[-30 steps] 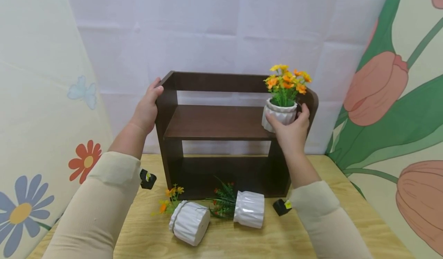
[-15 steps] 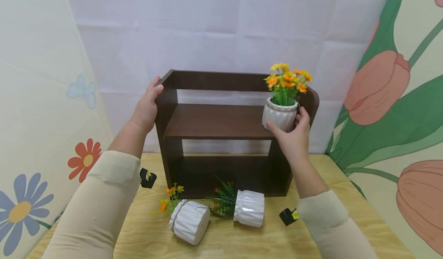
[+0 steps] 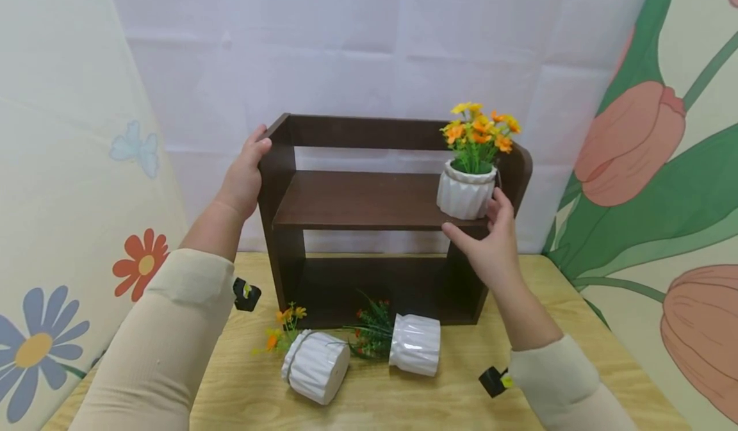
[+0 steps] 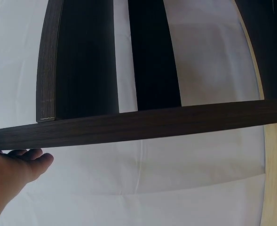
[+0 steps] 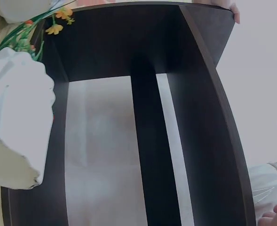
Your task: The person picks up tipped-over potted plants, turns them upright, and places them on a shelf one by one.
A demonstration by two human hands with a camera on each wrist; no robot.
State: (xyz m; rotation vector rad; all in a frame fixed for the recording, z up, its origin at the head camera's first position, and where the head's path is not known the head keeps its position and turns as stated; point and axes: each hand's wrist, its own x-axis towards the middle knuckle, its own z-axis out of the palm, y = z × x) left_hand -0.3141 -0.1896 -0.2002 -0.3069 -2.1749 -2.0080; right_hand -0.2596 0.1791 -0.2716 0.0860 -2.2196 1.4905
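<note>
Dark brown wood fills the middle of the head view: the shelf unit [image 3: 369,207] stands on the pale wooden table [image 3: 576,316] against the white backdrop; my left hand [image 3: 245,178] grips its upper left side panel, fingers curled over the edge, which steadies it. At the right end of the upper shelf board sits the white ribbed pot of orange flowers [image 3: 468,191], upright and close to the right side panel; my right hand [image 3: 490,242] is just below and in front of it, fingers relaxed and spread, fingertips at the pot's lower edge but not wrapped around it, so I judge the pot is standing on its own. To do this well I would draw the right hand straight back and low, clear of the blooms, and keep the left hand firm on the panel. Lower centre, two more white pots lie tipped on the table: the orange-flowered one [image 3: 316,365] and the red-flowered one [image 3: 414,353].
</note>
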